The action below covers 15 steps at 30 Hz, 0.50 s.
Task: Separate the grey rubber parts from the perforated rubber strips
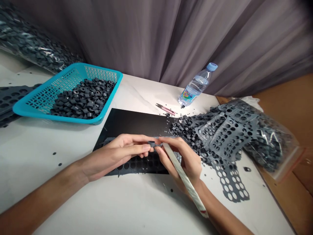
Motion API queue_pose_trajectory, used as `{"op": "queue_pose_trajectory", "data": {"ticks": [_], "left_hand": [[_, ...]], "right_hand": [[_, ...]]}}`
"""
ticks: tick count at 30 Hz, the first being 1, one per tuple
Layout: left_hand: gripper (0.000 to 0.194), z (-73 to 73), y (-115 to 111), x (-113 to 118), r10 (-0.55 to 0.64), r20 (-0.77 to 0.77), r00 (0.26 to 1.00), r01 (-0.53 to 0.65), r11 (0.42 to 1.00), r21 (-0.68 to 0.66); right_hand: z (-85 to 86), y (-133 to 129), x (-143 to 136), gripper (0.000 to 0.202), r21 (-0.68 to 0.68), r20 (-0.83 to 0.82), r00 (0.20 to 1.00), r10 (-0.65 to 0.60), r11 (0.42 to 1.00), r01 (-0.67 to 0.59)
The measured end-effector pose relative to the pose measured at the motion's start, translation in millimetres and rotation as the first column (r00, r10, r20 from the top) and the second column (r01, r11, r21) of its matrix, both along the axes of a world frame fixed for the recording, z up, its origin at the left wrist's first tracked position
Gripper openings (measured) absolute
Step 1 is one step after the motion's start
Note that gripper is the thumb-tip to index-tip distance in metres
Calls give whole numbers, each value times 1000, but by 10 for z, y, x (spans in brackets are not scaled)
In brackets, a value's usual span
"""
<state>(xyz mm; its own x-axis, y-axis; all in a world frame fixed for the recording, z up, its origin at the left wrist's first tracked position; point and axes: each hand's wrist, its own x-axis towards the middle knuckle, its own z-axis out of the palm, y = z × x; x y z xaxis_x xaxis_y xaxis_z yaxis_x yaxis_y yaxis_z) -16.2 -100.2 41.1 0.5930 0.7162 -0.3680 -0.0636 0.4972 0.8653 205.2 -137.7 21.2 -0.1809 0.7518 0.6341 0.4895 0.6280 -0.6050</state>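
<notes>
A clear bag (36, 45) packed with dark pieces lies at far left, behind a turquoise basket (56, 119) partly filled with grey ring-shaped pieces (83, 98). At center, above a black mat (139, 122) on the white desk (102, 209), a left hand (117, 151) pinches one small grey ring (151, 143) between thumb and fingers. Beside it, a right hand (189, 160) grips a pale, wrapped tool (184, 178) like a pen; whether its tip touches the ring is too small to tell. Such close work likely calls for a firm but light pinch, short strokes and fingertips clear of the tip. Farther right stand a capped bottle (195, 85) of clear liquid and a transparent bag (264, 150) holding dark pieces.
</notes>
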Motion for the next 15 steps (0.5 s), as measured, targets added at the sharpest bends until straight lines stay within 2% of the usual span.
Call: {"op": "queue_pose_trajectory", "data": {"ticks": [5, 10, 15], "left_hand": [[37, 40, 2, 9, -47, 11, 999, 47, 998, 48], [26, -8, 5, -2, -24, 40, 999, 25, 1000, -8], [30, -18, -2, 10, -16, 46, 999, 18, 1000, -24]], "right_hand": [[-4, 13, 7, 38, 78, 36, 999, 1, 997, -4], [-19, 28, 8, 40, 91, 40, 999, 14, 996, -18], [-3, 31, 11, 39, 113, 56, 998, 10, 993, -16]]}}
